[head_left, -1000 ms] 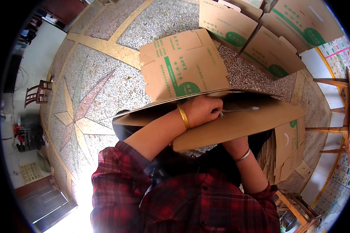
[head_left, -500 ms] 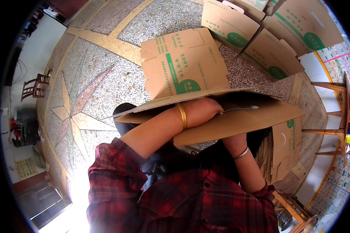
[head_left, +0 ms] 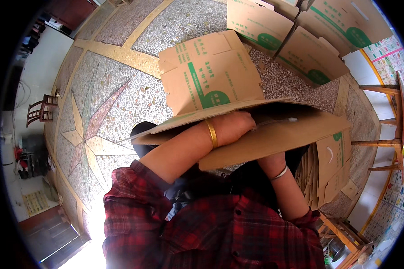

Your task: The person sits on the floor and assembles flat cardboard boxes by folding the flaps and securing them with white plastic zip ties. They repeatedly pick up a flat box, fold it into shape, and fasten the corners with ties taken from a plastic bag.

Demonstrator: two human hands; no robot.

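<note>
at the frame's centre the left hand (head_left: 231, 127) reaches inside an open brown carton (head_left: 283, 140), curled at the left end of a clear strip (head_left: 275, 121), though i cannot tell if it pinches it, while the right hand (head_left: 272, 163) sits partly beneath the carton, its grip hidden.

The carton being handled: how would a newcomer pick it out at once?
Find the plaid shirt at bottom centre. Just above it, the left hand is inside the carton, while the right hand is partly hidden under its edge. Unlike the green-printed carton lying beyond, it gapes open, showing plain brown cardboard.
</note>
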